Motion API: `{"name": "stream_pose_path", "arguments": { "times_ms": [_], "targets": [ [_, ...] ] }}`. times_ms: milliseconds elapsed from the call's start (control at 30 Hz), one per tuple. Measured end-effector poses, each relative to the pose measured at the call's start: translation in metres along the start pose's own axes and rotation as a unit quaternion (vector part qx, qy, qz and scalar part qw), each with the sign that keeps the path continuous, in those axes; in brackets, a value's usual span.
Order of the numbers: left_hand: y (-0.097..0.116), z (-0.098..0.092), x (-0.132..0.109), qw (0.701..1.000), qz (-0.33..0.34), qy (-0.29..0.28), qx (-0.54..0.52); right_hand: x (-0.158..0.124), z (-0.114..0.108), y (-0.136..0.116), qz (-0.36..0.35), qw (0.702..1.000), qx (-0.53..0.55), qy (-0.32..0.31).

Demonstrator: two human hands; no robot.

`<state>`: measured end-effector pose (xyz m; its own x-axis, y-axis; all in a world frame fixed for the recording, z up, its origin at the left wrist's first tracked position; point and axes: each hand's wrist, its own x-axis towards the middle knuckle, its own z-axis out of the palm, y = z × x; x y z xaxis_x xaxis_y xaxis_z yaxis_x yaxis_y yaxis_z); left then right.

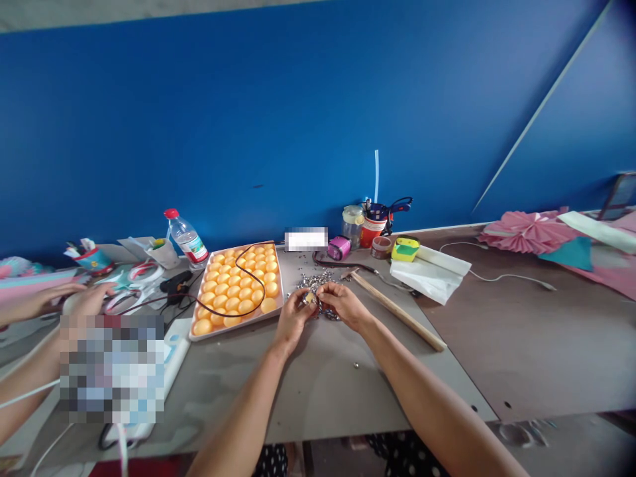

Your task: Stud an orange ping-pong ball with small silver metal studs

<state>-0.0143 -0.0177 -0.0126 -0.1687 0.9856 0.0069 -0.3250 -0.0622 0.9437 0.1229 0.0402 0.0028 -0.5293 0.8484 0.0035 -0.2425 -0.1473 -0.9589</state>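
Note:
Between the fingers of my left hand is a small round piece, silver with a pale yellow part; its exact kind is too small to tell. My right hand is closed in a pinch beside it, fingertips at the piece's right edge, and whatever they hold is hidden. Both hands are just in front of a heap of small shiny metal bits scattered over the table. A hammer with a wooden handle lies to the right, its head close behind my right hand.
Left of my hands stands a shallow tray of orange balls, a dark cable across it. Behind are a purple object, a jar and a red cup of tools. Another person's hands work at far left, near a bottle.

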Motion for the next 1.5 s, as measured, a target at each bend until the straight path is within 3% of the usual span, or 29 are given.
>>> {"name": "stream_pose_path", "arguments": {
  "times_ms": [200, 533, 900, 1233, 1500],
  "targets": [
    [0.0029, 0.0010, -0.0020, 1.000, 0.001, 0.005, 0.027, -0.0004, -0.0009, 0.0013, -0.001, 1.000, -0.010, -0.001],
    [0.0093, 0.0025, -0.0039, 0.981, 0.077, 0.052, 0.172, -0.0031, 0.0035, -0.0033, 0.005, 0.999, -0.041, 0.015],
    [0.0064, 0.0021, -0.0050, 0.986, 0.091, 0.068, 0.121, -0.0019, 0.0022, 0.0000, 0.002, 0.999, -0.049, 0.013],
    [0.0066, 0.0007, -0.0033, 0.971, 0.098, 0.085, 0.202, -0.0032, 0.0052, -0.0009, 0.016, 1.000, -0.026, -0.001],
    [0.0048, -0.0005, -0.0029, 0.980, 0.090, 0.075, 0.163, -0.0021, 0.0046, 0.0025, 0.010, 0.999, -0.040, -0.003]
  ]
}}
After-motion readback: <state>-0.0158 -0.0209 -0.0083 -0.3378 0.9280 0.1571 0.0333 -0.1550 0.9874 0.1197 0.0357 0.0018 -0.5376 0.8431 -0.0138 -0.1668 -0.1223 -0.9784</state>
